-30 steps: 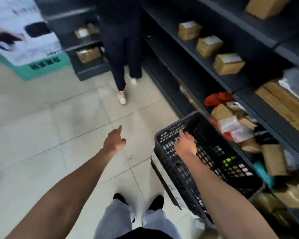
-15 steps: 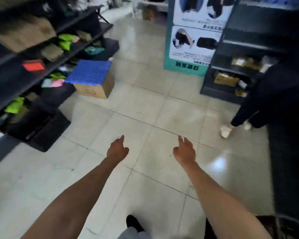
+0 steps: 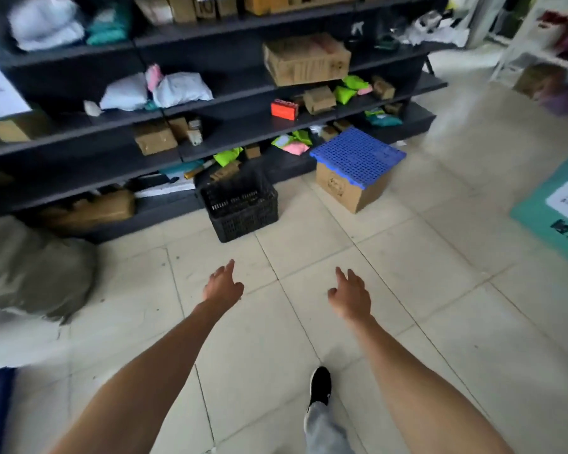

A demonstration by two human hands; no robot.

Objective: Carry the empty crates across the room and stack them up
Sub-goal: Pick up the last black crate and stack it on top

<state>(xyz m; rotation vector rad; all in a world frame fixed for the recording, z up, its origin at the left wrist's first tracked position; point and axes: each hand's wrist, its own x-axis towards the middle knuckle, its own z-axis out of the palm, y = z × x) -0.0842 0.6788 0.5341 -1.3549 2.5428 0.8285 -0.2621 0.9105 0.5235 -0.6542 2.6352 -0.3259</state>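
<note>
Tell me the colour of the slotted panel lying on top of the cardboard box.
Blue: the slotted panel shows clearly in the head view.

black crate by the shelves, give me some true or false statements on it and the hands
1. The black crate sits on the floor against the dark shelving. True.
2. The left hand grips the crate's rim. False: it is open in the air, short of the crate.
3. The right hand holds nothing. True.
4. The blue plastic pallet lies inside the black crate. False: it rests on a cardboard box to the crate's right.
</note>
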